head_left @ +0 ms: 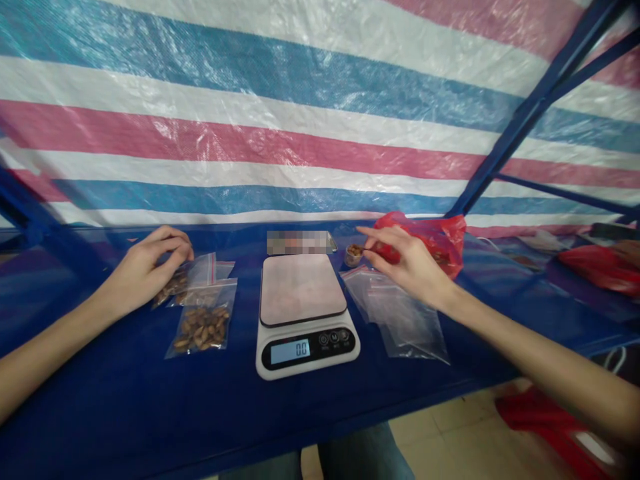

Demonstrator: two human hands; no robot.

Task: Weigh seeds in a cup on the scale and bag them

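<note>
My left hand [156, 267], fingers curled together, rests at the back zip bags of nuts [173, 287]; what is under its fingers is hidden. In front of them lies a clear zip bag of brown nuts [203, 328]. A white kitchen scale [303, 290] stands in the middle, its plate bare and its display reading 0.0. At the right, my right hand [407, 263] pinches the edge of a small clear cup of nuts [354, 255] with thumb and finger, the other fingers stretched out. Flat zip bags [400, 317] lie below this hand.
A red plastic bag [440, 233] sits behind my right hand. Behind the scale is a blurred-out flat item [300, 242]. Blue frame bars [520, 127] and a striped tarp [250, 127] bound the blue table [210, 407]. Another red bag [600, 267] lies far right.
</note>
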